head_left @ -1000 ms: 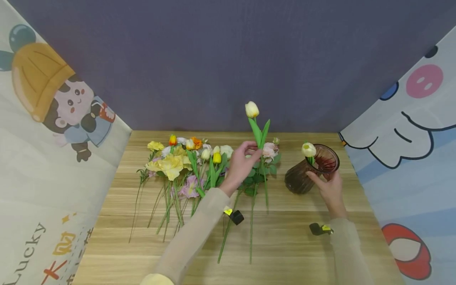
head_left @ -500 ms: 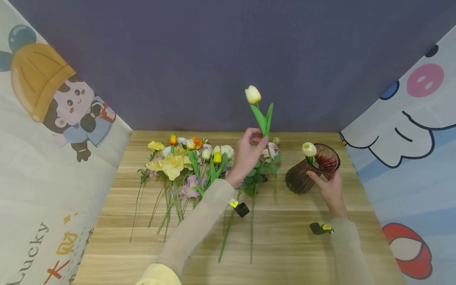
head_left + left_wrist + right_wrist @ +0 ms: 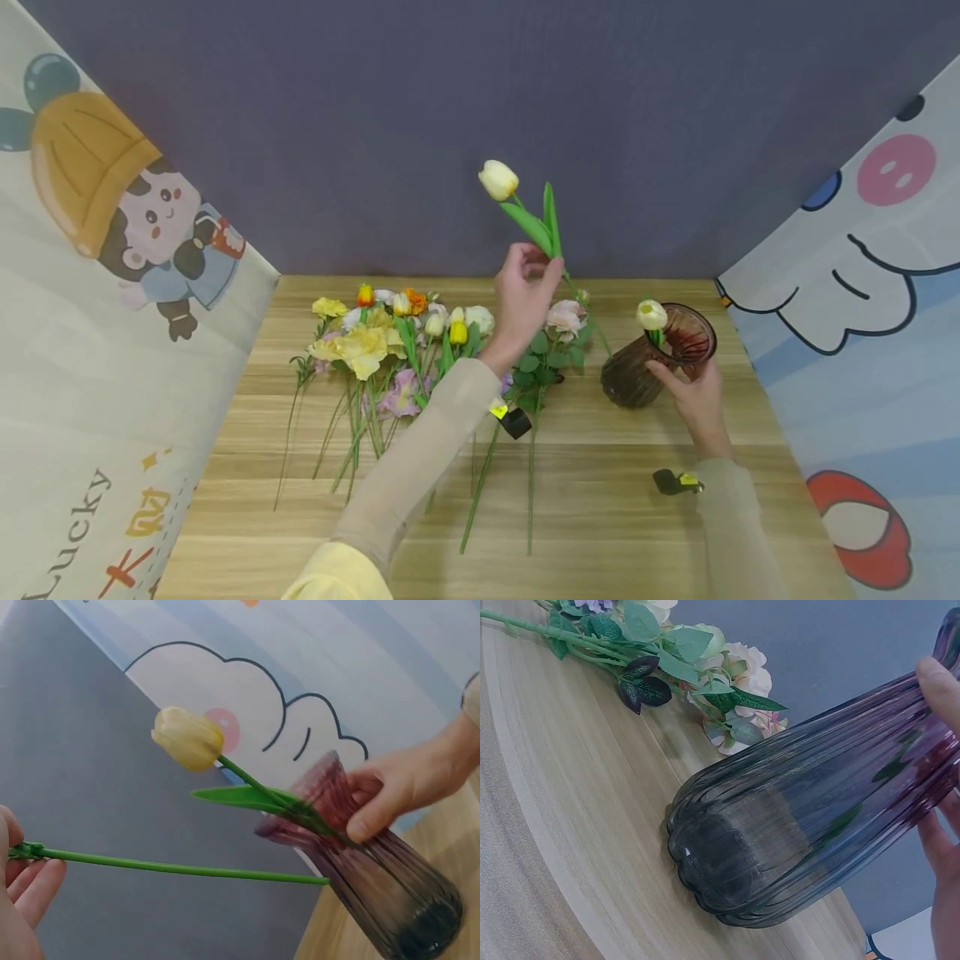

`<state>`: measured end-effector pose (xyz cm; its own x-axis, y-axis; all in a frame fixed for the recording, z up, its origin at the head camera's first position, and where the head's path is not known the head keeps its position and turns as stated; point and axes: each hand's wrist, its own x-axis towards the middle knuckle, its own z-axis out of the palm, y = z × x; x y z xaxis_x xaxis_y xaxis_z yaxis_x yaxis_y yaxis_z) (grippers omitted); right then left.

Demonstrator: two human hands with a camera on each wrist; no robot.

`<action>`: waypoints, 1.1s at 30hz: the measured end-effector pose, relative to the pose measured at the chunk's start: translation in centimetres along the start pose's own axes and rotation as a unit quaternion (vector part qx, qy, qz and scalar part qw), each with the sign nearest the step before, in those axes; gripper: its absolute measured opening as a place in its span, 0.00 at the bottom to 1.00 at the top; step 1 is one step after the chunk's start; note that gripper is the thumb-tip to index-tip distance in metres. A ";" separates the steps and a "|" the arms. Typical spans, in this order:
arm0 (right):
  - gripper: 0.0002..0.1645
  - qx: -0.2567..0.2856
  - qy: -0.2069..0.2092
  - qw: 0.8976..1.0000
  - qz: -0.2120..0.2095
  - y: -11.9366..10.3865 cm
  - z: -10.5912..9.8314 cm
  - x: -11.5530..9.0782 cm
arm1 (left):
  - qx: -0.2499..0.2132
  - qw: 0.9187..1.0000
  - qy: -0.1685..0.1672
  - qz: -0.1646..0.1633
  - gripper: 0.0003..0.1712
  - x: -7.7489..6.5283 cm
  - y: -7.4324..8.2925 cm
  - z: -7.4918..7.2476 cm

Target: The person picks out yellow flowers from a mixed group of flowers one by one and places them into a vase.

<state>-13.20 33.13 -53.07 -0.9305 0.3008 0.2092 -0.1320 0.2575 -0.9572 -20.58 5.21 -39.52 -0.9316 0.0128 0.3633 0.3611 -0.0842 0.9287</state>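
A white tulip (image 3: 498, 180) with green leaves is pinched by my left hand (image 3: 522, 296) just below its leaves, raised above the table. Its bare stem (image 3: 187, 868) slants down to the right, the tip close to the vase in the left wrist view. My right hand (image 3: 697, 404) grips the neck of a ribbed, purple-tinted glass vase (image 3: 630, 372), which is tilted with its mouth to the upper right. Inside the vase stands another white tulip (image 3: 651, 315), its bloom above the rim. Through the glass (image 3: 780, 825), part of its stem and leaf show.
A pile of artificial flowers (image 3: 363, 350), yellow, orange, white and purple, lies on the left of the wooden table (image 3: 600, 517). Pink roses (image 3: 566, 319) with leafy stems lie between the pile and the vase. A dark wall (image 3: 375, 167) rises behind the table.
My left hand has risen and moved away toward the back wall with the tulip. The bloom now leans left and the stem's lower end has swung right toward the vase. My right hand and the vase stay put.
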 end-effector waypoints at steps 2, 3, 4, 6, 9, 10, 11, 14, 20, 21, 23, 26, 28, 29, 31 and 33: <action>0.43 -0.001 0.002 1.000 0.000 -0.1 0.0 0.0 | -0.021 1.000 0.008 0.004 0.14 0.3 0.3 0.3; 0.43 -0.003 0.003 1.000 0.002 -0.1 0.0 0.0 | -0.032 0.999 0.013 0.007 0.14 0.4 0.5 0.4; 0.43 -0.005 0.004 1.000 0.004 -0.1 0.0 0.0 | -0.042 0.999 0.017 0.012 0.14 0.5 0.6 0.5; 0.43 -0.010 0.004 1.000 0.008 0.0 0.0 0.0 | -0.057 0.998 0.022 0.020 0.14 0.7 0.8 0.8; 0.45 -0.013 0.000 1.000 0.012 0.1 0.0 0.1 | -0.068 0.996 0.035 0.036 0.14 0.9 1.0 1.1; 0.45 -0.013 0.000 1.000 0.013 0.1 0.0 0.1 | -0.073 0.996 0.039 0.041 0.14 1.0 1.2 1.2; 0.45 -0.012 0.000 1.000 0.012 0.1 0.0 0.1 | -0.078 0.995 0.042 0.044 0.15 1.1 1.3 1.3; 0.45 -0.007 0.001 1.000 0.011 0.1 0.1 0.1 | -0.091 0.993 0.049 0.052 0.16 1.3 1.8 1.6; 0.44 -0.005 0.003 1.000 0.004 0.0 0.0 0.1 | -0.128 0.990 0.036 0.054 0.16 1.3 2.5 2.2; 0.44 -0.006 0.004 1.000 0.006 0.0 0.0 0.1 | -0.132 0.989 0.031 0.054 0.16 1.3 2.5 2.4; 0.44 -0.006 0.003 1.000 0.007 0.0 0.0 0.0 | -0.136 0.989 0.020 0.053 0.16 1.2 2.4 2.6; 0.45 -0.007 0.002 1.000 0.010 0.0 0.1 0.0 | -0.135 0.989 0.001 0.059 0.15 1.1 2.2 3.1; 0.45 -0.008 0.003 1.000 0.012 0.1 0.1 0.0 | -0.131 0.989 -0.011 0.062 0.14 1.0 2.0 3.3; 0.45 -0.007 0.004 1.000 0.011 0.1 0.1 0.0 | -0.129 0.990 -0.016 0.062 0.14 0.9 2.0 3.5; 0.45 -0.006 0.006 1.000 0.007 0.1 0.1 0.0 | -0.119 0.990 -0.029 0.062 0.14 0.7 1.8 3.7; 0.44 -0.006 0.009 1.000 0.003 0.2 0.1 0.0 | -0.107 0.992 -0.042 0.056 0.13 0.5 1.6 3.9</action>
<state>-13.29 33.09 -53.28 -0.9252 0.3185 0.2061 -0.1213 0.2665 -0.9562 -20.32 8.98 -37.53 -0.8756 0.0733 0.4774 0.4373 -0.2995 0.8480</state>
